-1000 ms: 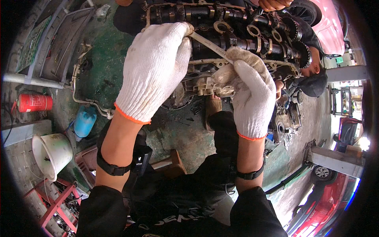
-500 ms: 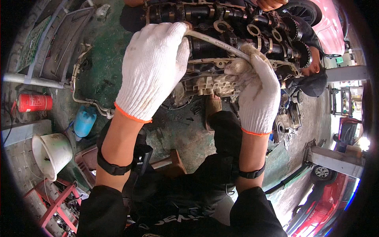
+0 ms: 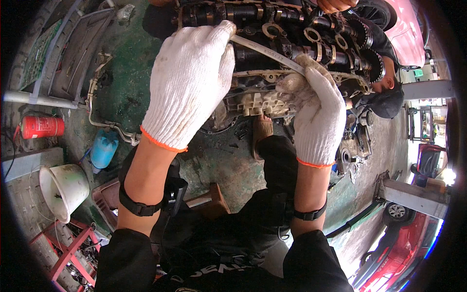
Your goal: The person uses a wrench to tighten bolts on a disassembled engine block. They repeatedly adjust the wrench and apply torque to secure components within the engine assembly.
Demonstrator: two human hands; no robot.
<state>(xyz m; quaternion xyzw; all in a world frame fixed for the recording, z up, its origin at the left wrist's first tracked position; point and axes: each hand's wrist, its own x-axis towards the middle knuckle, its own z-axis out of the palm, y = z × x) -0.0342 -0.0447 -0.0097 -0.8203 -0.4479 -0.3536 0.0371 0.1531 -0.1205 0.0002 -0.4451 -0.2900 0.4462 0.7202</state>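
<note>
A long metal wrench slants across the engine's near side, gripped at both ends. My left hand, in a white knit glove with an orange cuff, closes over its upper left end and hides that tip. Around its lower right end curl the fingers of my right hand, in a matching glove soiled at the fingertips. Beneath the wrench lies an open engine cylinder head with dark, oily camshafts and bearing caps. Toothed cam sprockets sit at its right end. Whether the wrench touches a bolt is hidden.
Another person's hand rests at the engine's far edge; a person in a dark cap is close at right. Metal parts lie on the floor there. Leftward are a fire extinguisher, a blue jug and a white bucket.
The wrench has turned slightly, showing more of its flat face. My left fingertips have shifted up a little; my right hand stays nearly in place, still gripping.
</note>
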